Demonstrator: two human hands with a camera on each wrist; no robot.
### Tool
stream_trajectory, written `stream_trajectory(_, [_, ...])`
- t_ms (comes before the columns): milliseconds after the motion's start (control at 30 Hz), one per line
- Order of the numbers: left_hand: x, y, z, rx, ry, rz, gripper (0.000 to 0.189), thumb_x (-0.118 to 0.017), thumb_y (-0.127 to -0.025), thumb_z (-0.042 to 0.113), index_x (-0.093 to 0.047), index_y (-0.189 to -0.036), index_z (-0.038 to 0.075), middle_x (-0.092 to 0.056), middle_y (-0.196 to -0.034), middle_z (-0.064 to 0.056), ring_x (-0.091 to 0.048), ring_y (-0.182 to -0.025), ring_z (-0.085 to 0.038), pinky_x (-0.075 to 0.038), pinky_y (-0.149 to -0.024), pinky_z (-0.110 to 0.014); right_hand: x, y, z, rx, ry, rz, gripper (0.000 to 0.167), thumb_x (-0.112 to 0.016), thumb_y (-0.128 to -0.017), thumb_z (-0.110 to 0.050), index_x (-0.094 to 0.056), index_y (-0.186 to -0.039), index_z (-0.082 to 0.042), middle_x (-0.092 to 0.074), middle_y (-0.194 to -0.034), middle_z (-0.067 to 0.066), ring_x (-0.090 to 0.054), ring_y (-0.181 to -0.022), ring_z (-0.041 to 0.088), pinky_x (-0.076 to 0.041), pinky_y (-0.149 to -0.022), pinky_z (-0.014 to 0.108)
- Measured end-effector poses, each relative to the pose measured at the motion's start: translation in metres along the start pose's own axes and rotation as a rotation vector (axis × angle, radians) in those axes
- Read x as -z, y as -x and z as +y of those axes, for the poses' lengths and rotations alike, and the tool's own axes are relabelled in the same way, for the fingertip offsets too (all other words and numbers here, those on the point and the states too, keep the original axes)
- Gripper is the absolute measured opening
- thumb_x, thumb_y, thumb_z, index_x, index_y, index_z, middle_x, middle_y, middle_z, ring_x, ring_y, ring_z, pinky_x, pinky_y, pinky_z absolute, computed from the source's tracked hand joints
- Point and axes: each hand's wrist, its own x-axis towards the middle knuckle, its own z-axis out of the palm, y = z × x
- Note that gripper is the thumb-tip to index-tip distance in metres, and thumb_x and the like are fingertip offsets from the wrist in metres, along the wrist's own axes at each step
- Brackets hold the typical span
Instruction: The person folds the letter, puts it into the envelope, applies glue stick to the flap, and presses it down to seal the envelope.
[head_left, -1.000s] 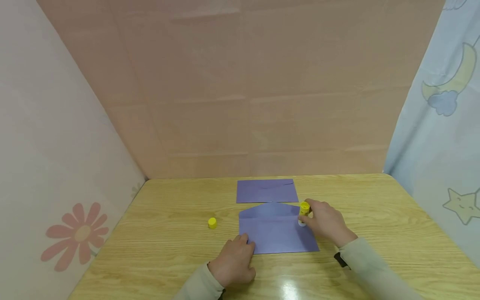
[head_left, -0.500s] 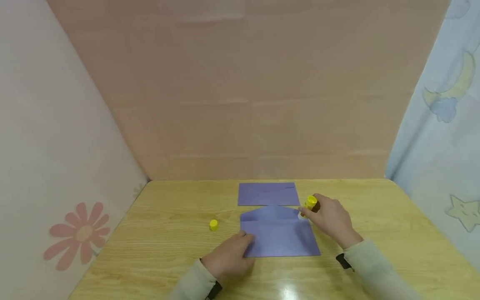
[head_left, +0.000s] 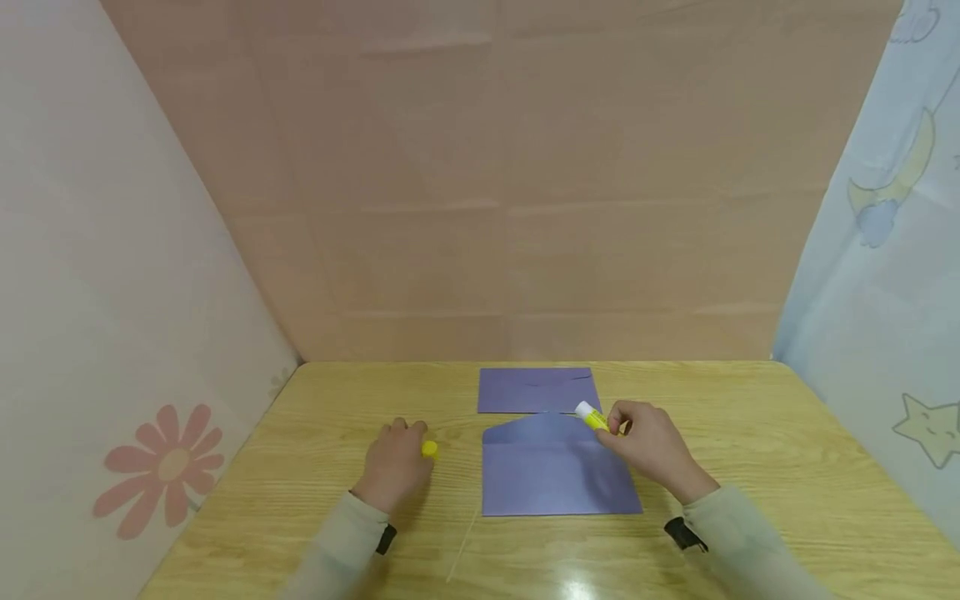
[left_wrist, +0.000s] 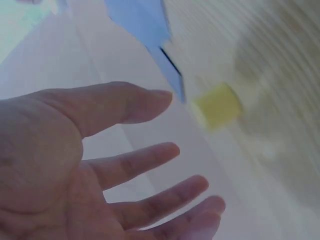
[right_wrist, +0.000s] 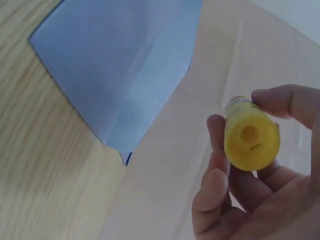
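Note:
A yellow glue stick (head_left: 595, 418) with a white end is gripped between the thumb and fingers of my right hand (head_left: 656, 446). It tilts over the right part of an envelope whose flap is unfolded, and its yellow base (right_wrist: 252, 142) faces the right wrist camera. My left hand (head_left: 393, 467) hovers beside a small yellow cap (head_left: 429, 449), thumb and fingers spread apart. In the left wrist view the cap (left_wrist: 218, 107) lies past the fingertips, with a gap between. The purple envelope (head_left: 555, 483) lies flat between the hands, its flap pointing away.
A second purple envelope (head_left: 532, 390), its flap folded down, lies behind the first near the back edge of the wooden table (head_left: 337, 392). A pinkish backdrop (head_left: 495, 208) rises behind it, with printed cloths on both sides.
My left hand has let go of the envelope's near left corner and moved left to the cap. My right hand has lifted the glue stick off the flap and turned its white end up.

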Motion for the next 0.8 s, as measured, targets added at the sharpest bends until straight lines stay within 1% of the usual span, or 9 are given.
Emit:
stream_trajectory(100, [-0.002, -0.004, -0.011, 0.029, 0.055, -0.048, 0.034, -0.073, -0.082, 0.005, -0.069, -0.115, -0.002, -0.066, -0.099, -0.018, -0.062, -0.084, -0.029, -0.055, -0.064, -0.042, -0.002, 0.0, 0.0, 0.006, -0.02, -0.004, 0.025, -0.075, -0.082, -0.017, -0.053, -0.072, -0.015, -0.056, -0.071, 0.001, -0.042, -0.052, 0.014, -0.035, -0.043, 0.025])
stream_trajectory(167, [-0.003, -0.005, -0.015, 0.035, 0.088, -0.071, 0.029, -0.073, -0.084, 0.004, -0.07, -0.112, -0.002, -0.068, -0.101, -0.017, -0.064, -0.086, -0.029, -0.056, -0.068, -0.044, -0.003, 0.001, -0.001, 0.015, -0.03, -0.008, 0.025, -0.076, -0.082, -0.016, -0.053, -0.072, -0.014, -0.055, -0.069, 0.001, -0.041, -0.052, 0.013, -0.035, -0.043, 0.025])
stream_trajectory(233, [-0.005, -0.007, -0.017, 0.036, 0.106, -0.08, 0.025, -0.073, -0.085, 0.004, -0.071, -0.109, -0.001, -0.07, -0.102, -0.016, -0.066, -0.087, -0.028, -0.057, -0.07, -0.044, -0.003, 0.001, -0.001, 0.017, -0.037, -0.013, 0.024, -0.076, -0.082, -0.015, -0.054, -0.075, -0.014, -0.054, -0.068, 0.002, -0.041, -0.052, 0.012, -0.035, -0.043, 0.025])
stream_trajectory(367, [-0.009, -0.01, -0.019, 0.026, 0.111, -0.081, 0.025, -0.076, -0.085, 0.009, -0.071, -0.108, 0.001, -0.072, -0.103, -0.015, -0.066, -0.087, -0.025, -0.057, -0.072, -0.043, -0.005, 0.0, -0.003, 0.006, -0.051, -0.021, 0.021, -0.078, -0.083, -0.015, -0.058, -0.085, -0.011, -0.062, -0.078, 0.003, -0.047, -0.06, 0.014, -0.039, -0.05, 0.027])
stream_trajectory(467, [-0.013, -0.013, -0.02, 0.01, 0.123, -0.086, 0.028, -0.078, -0.085, 0.013, -0.071, -0.11, 0.003, -0.072, -0.098, -0.011, -0.065, -0.081, -0.019, -0.057, -0.069, -0.038, -0.007, -0.001, -0.005, 0.0, -0.053, -0.029, 0.022, -0.079, -0.084, -0.017, -0.063, -0.096, -0.009, -0.068, -0.092, 0.003, -0.055, -0.072, 0.015, -0.045, -0.06, 0.029])
stream_trajectory(533, [-0.016, -0.014, -0.02, 0.002, 0.143, -0.092, 0.027, -0.078, -0.086, 0.013, -0.07, -0.11, 0.003, -0.071, -0.094, -0.008, -0.063, -0.077, -0.016, -0.055, -0.066, -0.035, -0.009, -0.001, -0.007, 0.001, -0.055, -0.04, 0.024, -0.079, -0.084, -0.017, -0.065, -0.101, -0.008, -0.07, -0.096, 0.004, -0.058, -0.077, 0.015, -0.047, -0.064, 0.03])
stream_trajectory(600, [-0.018, -0.015, -0.021, -0.006, 0.16, -0.093, 0.025, -0.077, -0.086, 0.012, -0.07, -0.108, 0.002, -0.07, -0.089, -0.006, -0.062, -0.074, -0.014, -0.054, -0.063, -0.033, -0.011, 0.0, -0.008, 0.005, -0.06, -0.054, 0.024, -0.079, -0.084, -0.017, -0.067, -0.104, -0.008, -0.071, -0.097, 0.004, -0.06, -0.079, 0.014, -0.049, -0.065, 0.029])
stream_trajectory(700, [-0.018, -0.015, -0.019, -0.012, 0.202, -0.086, 0.023, -0.077, -0.086, 0.012, -0.07, -0.105, 0.002, -0.068, -0.086, -0.005, -0.059, -0.071, -0.013, -0.052, -0.061, -0.031, -0.013, 0.001, -0.011, 0.028, -0.074, -0.075, 0.024, -0.079, -0.085, -0.018, -0.069, -0.104, -0.009, -0.071, -0.097, 0.003, -0.058, -0.075, 0.013, -0.047, -0.062, 0.027])
stream_trajectory(800, [-0.016, -0.015, -0.017, -0.029, 0.3, -0.085, 0.022, -0.077, -0.087, 0.014, -0.069, -0.104, 0.003, -0.068, -0.088, -0.004, -0.059, -0.072, -0.013, -0.051, -0.061, -0.03, -0.014, 0.003, -0.015, 0.064, -0.091, -0.088, 0.024, -0.079, -0.085, -0.02, -0.07, -0.104, -0.009, -0.07, -0.096, 0.001, -0.054, -0.074, 0.012, -0.045, -0.061, 0.026])
